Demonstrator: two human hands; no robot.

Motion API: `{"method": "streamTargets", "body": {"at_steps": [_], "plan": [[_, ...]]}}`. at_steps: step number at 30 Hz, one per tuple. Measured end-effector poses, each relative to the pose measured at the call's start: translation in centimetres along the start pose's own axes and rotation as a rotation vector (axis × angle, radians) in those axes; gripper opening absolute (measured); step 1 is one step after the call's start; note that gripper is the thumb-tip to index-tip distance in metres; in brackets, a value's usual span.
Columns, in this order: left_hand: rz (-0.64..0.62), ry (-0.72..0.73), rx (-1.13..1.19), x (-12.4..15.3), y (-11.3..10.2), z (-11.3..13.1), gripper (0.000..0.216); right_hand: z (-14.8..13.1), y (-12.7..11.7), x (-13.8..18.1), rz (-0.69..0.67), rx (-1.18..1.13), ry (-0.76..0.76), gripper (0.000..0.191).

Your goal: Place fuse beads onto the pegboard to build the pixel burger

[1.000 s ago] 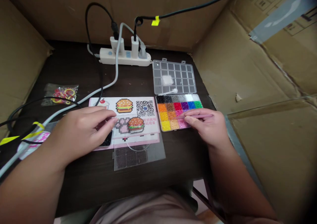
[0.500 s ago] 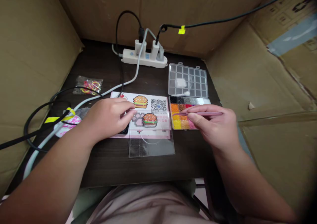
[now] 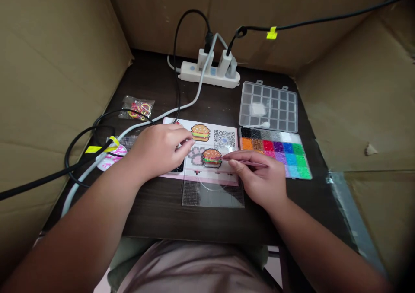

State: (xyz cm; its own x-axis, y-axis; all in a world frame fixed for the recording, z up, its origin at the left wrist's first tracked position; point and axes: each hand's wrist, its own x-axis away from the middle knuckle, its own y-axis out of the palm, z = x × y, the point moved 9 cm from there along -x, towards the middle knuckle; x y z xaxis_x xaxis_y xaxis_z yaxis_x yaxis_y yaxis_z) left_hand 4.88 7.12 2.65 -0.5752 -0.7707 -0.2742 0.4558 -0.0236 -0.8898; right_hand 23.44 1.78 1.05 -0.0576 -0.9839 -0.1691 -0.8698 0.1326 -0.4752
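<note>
My right hand pinches pink tweezers, their tips at the right edge of a bead hamburger. This hamburger sits on a clear pegboard, which overlaps a printed pattern sheet. Any bead at the tips is too small to make out. My left hand rests over the sheet's left side, fingers loosely bent, thumb and index tips slightly apart, nothing visible between them. A black item shows partly beneath it. Right of the sheet lies an open bead box with many colours.
The box's clear lid lies folded back, holding a small white scoop. A white power strip with cables stands behind. On the left are a bag of colourful bands and looped black cable. Cardboard walls enclose the table.
My right hand has carried the tweezers left from the bead box to the hamburger on the pegboard. My left hand stays over the sheet. The whole view has shifted.
</note>
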Motion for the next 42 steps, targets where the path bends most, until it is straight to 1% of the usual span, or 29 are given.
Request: {"method": "streamTargets", "body": {"at_steps": [5, 13, 23, 42], "plan": [[-0.020, -0.037, 0.012, 0.01, 0.18, -0.24, 0.026, 0.07, 0.19, -0.06, -0.018, 0.016, -0.017, 0.009], [-0.010, -0.029, -0.003, 0.05, 0.14, -0.22, 0.027, -0.03, 0.44, -0.09, -0.042, 0.017, -0.056, 0.011], [0.031, 0.032, -0.001, 0.07, -0.15, 0.29, 0.024, 0.39, 0.52, -0.17, -0.047, 0.025, -0.019, 0.010], [0.024, 0.020, -0.007, -0.02, -0.20, 0.23, 0.024, 0.08, 0.41, -0.19, -0.046, 0.004, -0.037, 0.010]]}}
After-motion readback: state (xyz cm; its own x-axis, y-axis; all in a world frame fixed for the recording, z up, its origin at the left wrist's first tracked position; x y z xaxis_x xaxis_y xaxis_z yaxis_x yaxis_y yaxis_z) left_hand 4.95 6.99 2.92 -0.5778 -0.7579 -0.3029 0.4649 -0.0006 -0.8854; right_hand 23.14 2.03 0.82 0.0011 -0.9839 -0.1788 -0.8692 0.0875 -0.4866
